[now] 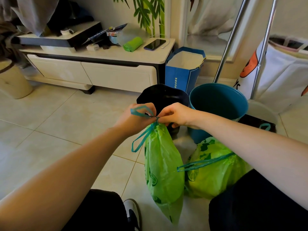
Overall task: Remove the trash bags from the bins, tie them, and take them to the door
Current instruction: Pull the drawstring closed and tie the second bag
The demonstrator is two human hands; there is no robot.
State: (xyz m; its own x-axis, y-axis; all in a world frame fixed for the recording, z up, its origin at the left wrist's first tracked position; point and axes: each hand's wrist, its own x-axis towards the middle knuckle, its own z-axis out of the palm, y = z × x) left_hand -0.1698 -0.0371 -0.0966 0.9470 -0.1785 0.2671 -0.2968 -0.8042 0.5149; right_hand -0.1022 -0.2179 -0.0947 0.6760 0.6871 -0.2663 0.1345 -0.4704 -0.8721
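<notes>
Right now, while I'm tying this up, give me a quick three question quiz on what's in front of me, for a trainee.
1. True or false: both hands, left hand and right hand, pinch the teal drawstring at the neck of the held green bag.
2. Which bin is plainly without a liner: A) the teal bin B) the black bin?
3. Fill in: the second green bag sits on the ____.

Key: 1 true; 2 A; 3 floor.
</notes>
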